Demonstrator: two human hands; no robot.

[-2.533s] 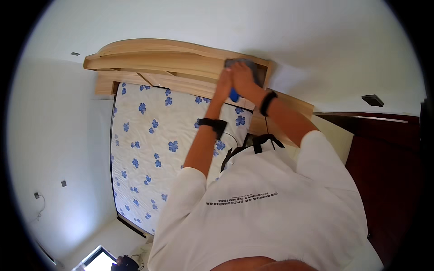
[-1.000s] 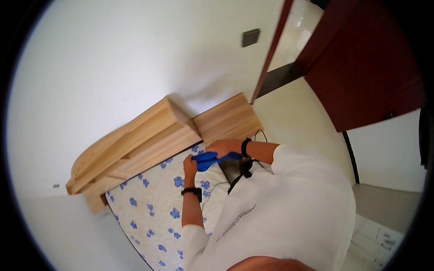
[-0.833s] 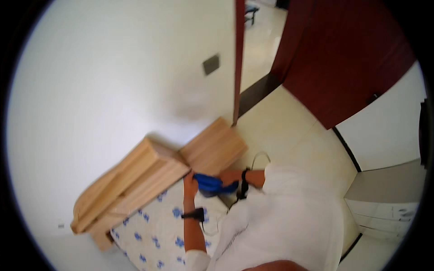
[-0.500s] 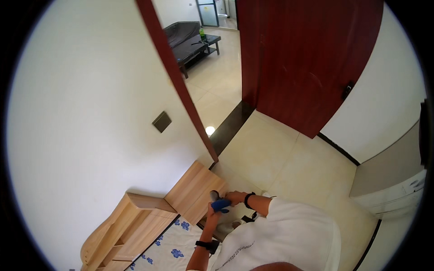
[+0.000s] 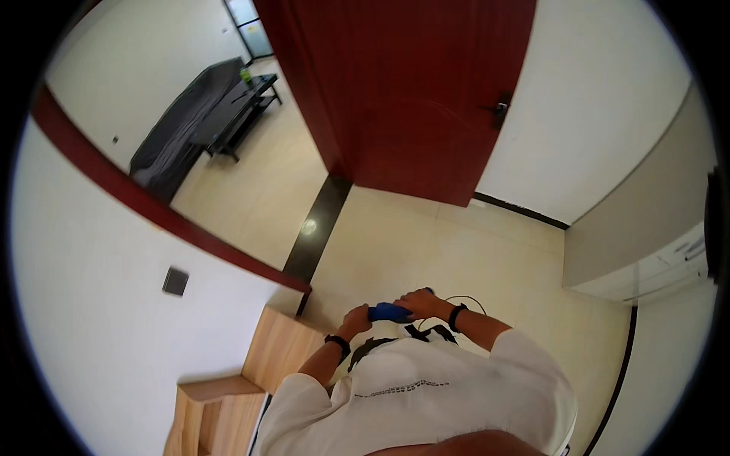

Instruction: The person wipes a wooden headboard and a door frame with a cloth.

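Note:
In front of my body I hold a blue hand-held device (image 5: pixel 390 312) sideways between both hands; its exact kind is not clear. My left hand (image 5: pixel 355 320) is closed round its left end. Around the right part my right hand (image 5: pixel 420 304) is wrapped, and a small blue bit shows past the fingers. A thin dark cord (image 5: pixel 470 299) loops beside my right wrist; where it joins is hidden. Both wrists wear black bands.
A dark red door (image 5: pixel 411 99) stands ajar ahead, beside a black threshold strip (image 5: pixel 321 220). Beyond are a covered dark sofa (image 5: pixel 182 121) and a low black table (image 5: pixel 239 114). Wooden furniture (image 5: pixel 277 346) is at lower left, a grey-white cabinet (image 5: pixel 639 228) at right.
My view has turned so the doorway and wooden furniture sit further left. The blue device has swung from tilted to nearly level, and its grey end no longer shows. Both hands stay on it.

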